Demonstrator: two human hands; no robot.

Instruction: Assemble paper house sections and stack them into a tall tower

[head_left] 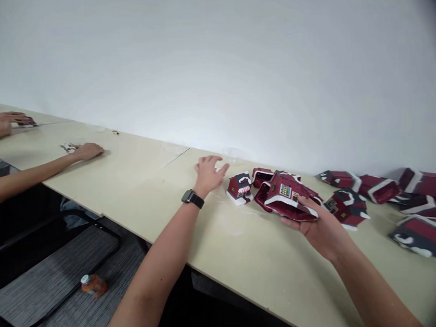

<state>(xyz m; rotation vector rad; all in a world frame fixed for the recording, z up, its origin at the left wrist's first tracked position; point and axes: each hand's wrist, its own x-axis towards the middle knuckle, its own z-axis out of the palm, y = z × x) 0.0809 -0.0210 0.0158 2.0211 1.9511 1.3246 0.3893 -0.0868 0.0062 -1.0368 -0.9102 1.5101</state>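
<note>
My right hand (316,224) grips a dark red toy house (286,192), thumb on its wall and fingers beneath. The house is tilted, its hollow underside facing me, and it has white trim and a small yellow-lit window. My left hand (209,173), with a black watch on the wrist, reaches over the table with fingers apart and slightly curled. A small white-and-red bit (217,169) shows between its thumb and fingers; whether it touches the hand I cannot tell. Just right of that hand stands a small house (240,188) with a dark roof and white snow trim.
More house pieces (380,187) lie in a cluster at the right. Clear plastic (234,154) rests by the wall. At the left, another person's hand (90,151) is beside small brown-and-white pieces (70,148). An orange bottle (94,285) is below the pale table (139,181).
</note>
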